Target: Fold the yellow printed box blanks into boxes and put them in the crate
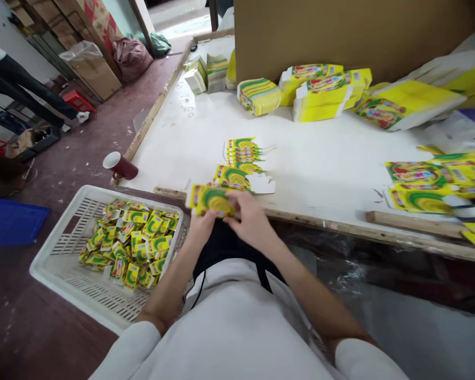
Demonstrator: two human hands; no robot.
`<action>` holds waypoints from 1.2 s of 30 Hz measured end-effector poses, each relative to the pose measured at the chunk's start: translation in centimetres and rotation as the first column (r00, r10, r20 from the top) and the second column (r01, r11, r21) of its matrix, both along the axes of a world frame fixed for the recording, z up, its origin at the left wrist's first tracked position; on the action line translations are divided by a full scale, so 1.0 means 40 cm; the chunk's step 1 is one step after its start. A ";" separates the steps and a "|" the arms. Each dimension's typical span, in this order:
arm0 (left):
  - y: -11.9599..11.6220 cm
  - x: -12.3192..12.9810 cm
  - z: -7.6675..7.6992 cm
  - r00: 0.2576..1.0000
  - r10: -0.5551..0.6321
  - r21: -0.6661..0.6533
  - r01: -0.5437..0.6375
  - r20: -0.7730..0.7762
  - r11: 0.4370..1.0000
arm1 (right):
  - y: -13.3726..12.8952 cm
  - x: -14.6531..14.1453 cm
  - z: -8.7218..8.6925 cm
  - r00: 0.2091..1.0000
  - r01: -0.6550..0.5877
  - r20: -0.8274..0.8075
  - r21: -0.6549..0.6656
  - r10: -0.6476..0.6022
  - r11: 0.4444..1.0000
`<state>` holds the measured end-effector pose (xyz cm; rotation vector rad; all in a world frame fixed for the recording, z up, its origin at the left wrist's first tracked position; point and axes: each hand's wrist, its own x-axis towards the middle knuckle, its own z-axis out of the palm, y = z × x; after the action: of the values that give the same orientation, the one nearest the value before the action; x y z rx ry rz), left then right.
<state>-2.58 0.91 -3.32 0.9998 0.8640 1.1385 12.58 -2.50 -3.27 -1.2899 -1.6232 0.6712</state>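
Both my hands grip one small yellow and green printed carton (214,199) above the table's front edge. My left hand (201,226) is closed on its lower left side. At its right end my right hand (248,216) has the fingers bent around it. Right behind it, a fanned row of flattened cartons (243,153) lies on the white table (174,142), with white end flaps showing at the near end. To my left a white plastic basket (55,264) holds a heap of small yellow cartons (132,240).
A maroon mug (122,166) lies tilted at the table's left corner. Stacks of flat cartons (320,97) line the back by a brown board (340,37). More cartons (423,179) and a wooden strip (415,224) are at right. A person's legs (27,87) show far left.
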 end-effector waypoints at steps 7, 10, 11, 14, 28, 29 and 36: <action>0.027 0.071 0.048 0.871 0.326 -0.097 -0.313 0.367 0.945 | -0.045 -0.105 -0.016 0.842 -0.227 -0.525 -0.131 0.127 0.965; 0.015 0.043 0.021 0.919 0.339 -0.040 -0.338 0.202 0.940 | -0.020 -0.093 -0.033 0.869 -0.201 -0.486 -0.180 0.091 0.963; 0.008 0.029 0.009 0.937 0.324 -0.003 -0.327 0.131 0.945 | -0.011 -0.082 -0.038 0.876 -0.173 -0.478 -0.175 0.070 0.969; -0.006 -0.028 -0.016 0.944 0.294 0.107 -0.281 -0.147 0.954 | 0.006 -0.032 -0.044 0.906 -0.099 -0.420 -0.103 0.047 0.990; -0.013 -0.061 0.098 0.480 -0.033 0.219 0.460 -0.877 0.860 | -0.030 0.017 0.028 0.984 0.134 0.067 0.336 -0.165 0.932; -0.020 -0.051 0.088 0.481 0.016 0.246 0.419 -0.876 0.874 | -0.028 0.012 0.021 0.982 0.191 -0.049 0.286 -0.185 0.939; -0.050 -0.027 0.041 0.570 0.076 0.399 0.467 -0.818 0.789 | -0.003 -0.022 -0.023 0.861 -0.158 -0.505 -0.166 0.054 0.973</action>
<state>-3.67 -1.10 -1.67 2.2103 1.0708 0.6895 11.72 -2.63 -4.19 -1.0518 -1.2224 1.1611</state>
